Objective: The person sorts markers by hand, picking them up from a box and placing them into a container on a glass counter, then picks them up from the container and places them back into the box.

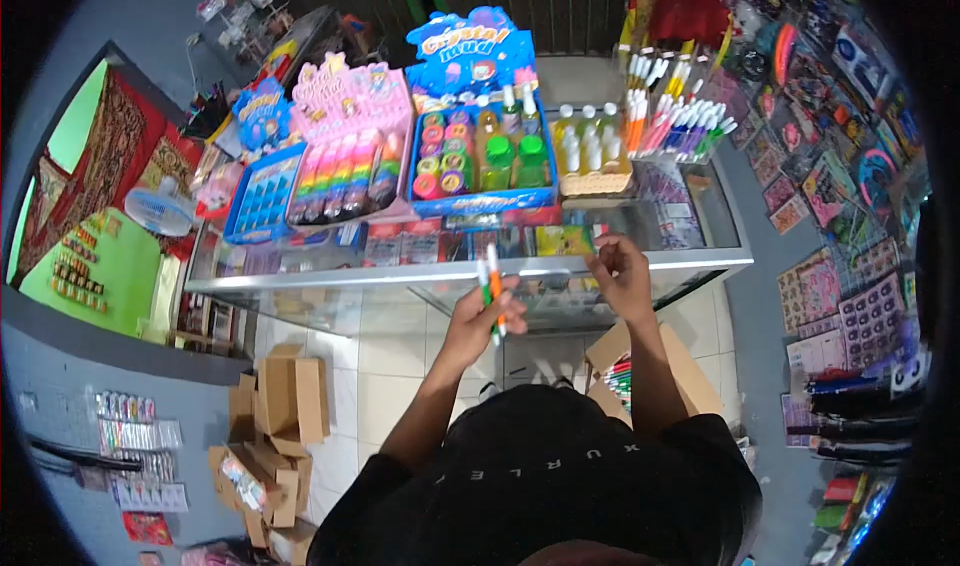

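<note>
My left hand (478, 318) is closed around a few pens (493, 291), held upright in front of the counter's edge; green and orange barrels with white parts show. My right hand (622, 274) is raised by the front edge of the glass counter (480, 271), its fingers loosely bent and apart, with nothing visible in them. Below my right forearm, an open cardboard box (685, 376) contains many pens (620, 378) in red, green and other colours. At the counter's right end, colourful pens (680, 126) with white caps stand in a clear holder.
On the counter are a blue "Crystal Mud" display box (485, 203), a pink display box (350, 106), a blue tray (265, 201) and a basket of bottles (595, 181). Cardboard boxes (275, 406) lie on the floor at left. Packaged goods (850, 306) hang at right.
</note>
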Demonstrator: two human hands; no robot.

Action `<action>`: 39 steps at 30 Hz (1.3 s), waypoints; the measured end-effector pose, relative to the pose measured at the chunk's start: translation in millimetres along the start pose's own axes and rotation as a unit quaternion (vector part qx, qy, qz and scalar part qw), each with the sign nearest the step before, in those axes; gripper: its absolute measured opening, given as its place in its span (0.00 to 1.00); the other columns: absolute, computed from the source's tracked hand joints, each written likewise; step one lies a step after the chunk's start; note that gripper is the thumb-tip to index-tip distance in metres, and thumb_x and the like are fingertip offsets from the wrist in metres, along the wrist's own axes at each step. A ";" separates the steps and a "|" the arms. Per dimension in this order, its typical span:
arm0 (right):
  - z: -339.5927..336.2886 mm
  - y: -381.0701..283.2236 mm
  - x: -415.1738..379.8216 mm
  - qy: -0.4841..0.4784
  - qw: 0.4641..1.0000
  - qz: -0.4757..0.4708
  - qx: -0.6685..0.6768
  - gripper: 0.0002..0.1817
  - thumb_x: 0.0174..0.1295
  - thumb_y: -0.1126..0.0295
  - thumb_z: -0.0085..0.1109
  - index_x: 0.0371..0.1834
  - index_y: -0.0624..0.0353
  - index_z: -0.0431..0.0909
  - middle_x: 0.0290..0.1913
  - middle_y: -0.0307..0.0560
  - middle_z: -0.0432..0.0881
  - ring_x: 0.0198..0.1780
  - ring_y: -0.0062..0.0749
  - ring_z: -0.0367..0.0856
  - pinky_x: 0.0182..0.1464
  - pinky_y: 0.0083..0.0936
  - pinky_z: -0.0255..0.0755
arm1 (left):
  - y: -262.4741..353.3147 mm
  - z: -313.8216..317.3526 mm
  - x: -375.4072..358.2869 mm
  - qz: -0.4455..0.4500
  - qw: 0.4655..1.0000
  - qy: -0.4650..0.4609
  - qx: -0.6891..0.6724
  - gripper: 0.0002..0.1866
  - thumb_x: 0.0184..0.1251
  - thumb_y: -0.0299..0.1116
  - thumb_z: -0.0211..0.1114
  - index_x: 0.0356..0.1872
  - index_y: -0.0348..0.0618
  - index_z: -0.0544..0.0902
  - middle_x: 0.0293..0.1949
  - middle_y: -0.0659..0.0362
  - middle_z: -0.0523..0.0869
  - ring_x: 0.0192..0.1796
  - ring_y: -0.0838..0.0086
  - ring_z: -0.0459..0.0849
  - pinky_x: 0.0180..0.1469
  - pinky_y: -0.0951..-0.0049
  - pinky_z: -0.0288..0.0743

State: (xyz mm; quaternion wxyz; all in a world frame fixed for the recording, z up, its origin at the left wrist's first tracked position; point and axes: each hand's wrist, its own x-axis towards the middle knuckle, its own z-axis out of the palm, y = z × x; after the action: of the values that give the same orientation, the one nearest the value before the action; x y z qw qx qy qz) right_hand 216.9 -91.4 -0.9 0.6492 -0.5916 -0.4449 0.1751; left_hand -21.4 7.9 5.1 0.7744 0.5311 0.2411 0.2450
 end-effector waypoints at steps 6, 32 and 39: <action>12.7 -0.2 -29.4 -0.021 0.999 0.024 0.000 0.14 0.58 0.81 0.62 0.47 0.60 0.74 0.21 0.31 0.69 0.24 0.12 0.67 0.27 0.15 0.64 | 4.7 14.2 12.6 -0.001 0.999 -0.044 -0.007 0.18 0.72 0.28 0.56 0.59 0.30 0.71 0.40 0.49 0.83 0.37 0.64 0.87 0.41 0.65 0.85; -136.5 -52.3 52.3 0.422 0.899 -0.096 0.068 0.09 0.62 0.75 0.64 0.35 0.64 0.72 0.31 0.46 0.82 0.32 0.24 0.81 0.38 0.19 0.77 | -73.2 -26.4 -25.6 -0.145 0.963 -0.170 0.151 0.27 0.78 0.46 0.46 0.69 0.39 0.63 0.49 0.49 0.84 0.43 0.67 0.86 0.43 0.66 0.84; -109.8 -53.4 86.1 0.385 0.915 -0.104 -0.058 0.08 0.60 0.74 0.66 0.35 0.65 0.75 0.29 0.41 0.82 0.31 0.18 0.81 0.34 0.15 0.75 | -68.7 -31.3 -35.8 -0.135 0.972 -0.141 0.134 0.27 0.77 0.47 0.48 0.69 0.42 0.64 0.49 0.53 0.84 0.43 0.73 0.84 0.41 0.72 0.81</action>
State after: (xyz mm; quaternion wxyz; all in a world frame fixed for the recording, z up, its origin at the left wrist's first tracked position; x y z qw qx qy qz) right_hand 333.8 -106.5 90.9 0.7492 -0.6006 -0.2283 -0.1610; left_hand -60.0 -14.4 -65.5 0.7484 0.6216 0.2300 0.0261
